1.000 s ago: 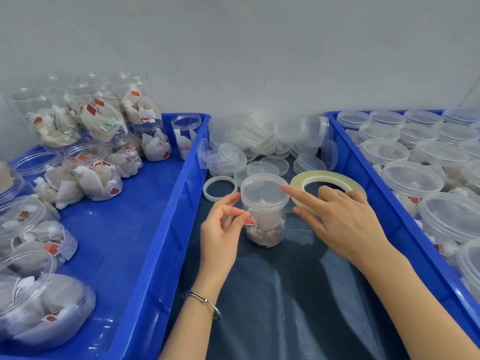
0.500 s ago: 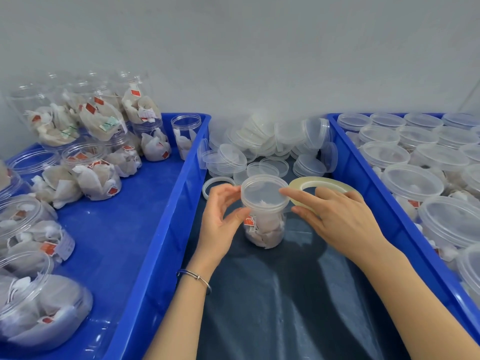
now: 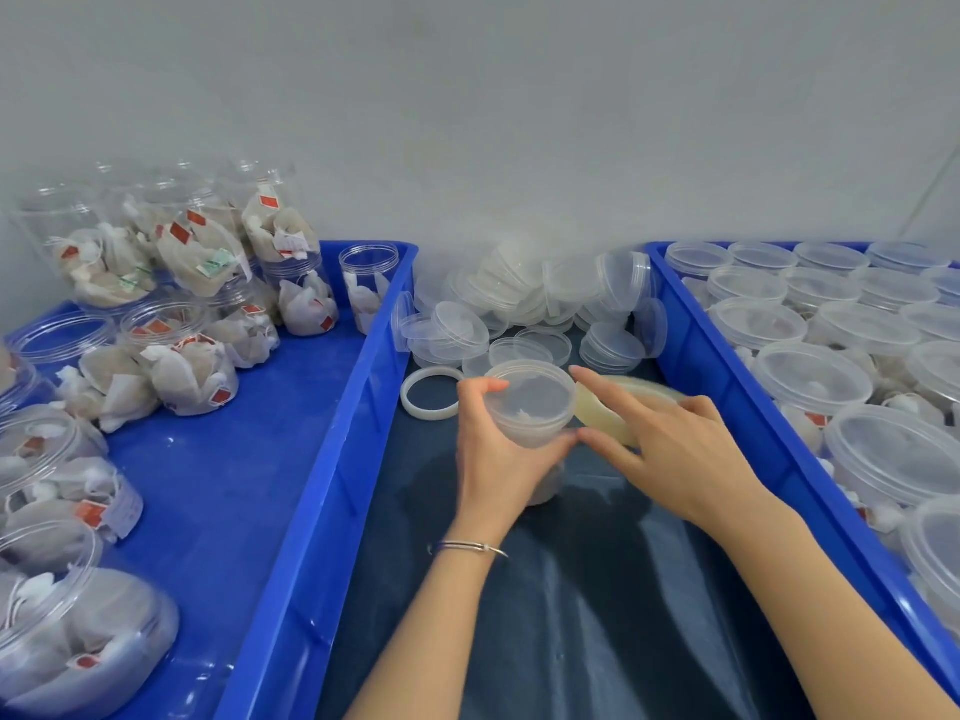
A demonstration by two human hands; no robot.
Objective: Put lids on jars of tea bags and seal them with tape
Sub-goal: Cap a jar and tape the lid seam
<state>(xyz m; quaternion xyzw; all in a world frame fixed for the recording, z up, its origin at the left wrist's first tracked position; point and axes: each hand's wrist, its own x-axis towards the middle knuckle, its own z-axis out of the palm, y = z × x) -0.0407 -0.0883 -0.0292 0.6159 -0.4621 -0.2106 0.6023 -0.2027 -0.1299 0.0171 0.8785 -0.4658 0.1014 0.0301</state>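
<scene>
A small clear jar of tea bags with its lid on [image 3: 530,400] stands on the dark sheet between two blue trays. My left hand [image 3: 498,459] grips the jar just below the lid, thumb and fingers curled round it. Right beside the jar, my right hand [image 3: 675,454] holds a yellowish roll of clear tape [image 3: 608,414], which is tilted up off the sheet. Its index finger and thumb reach towards the jar's rim. The lower part of the jar is hidden behind my left hand.
A white empty tape ring [image 3: 431,393] lies left of the jar. Loose clear lids [image 3: 545,298] are heaped behind it. The left blue tray [image 3: 234,459] holds open jars of tea bags [image 3: 187,376]. The right blue tray [image 3: 727,387] holds lidded jars [image 3: 810,376].
My left hand has closed round the jar. My right hand has lifted the tape roll from flat on the sheet and brought it up against the jar.
</scene>
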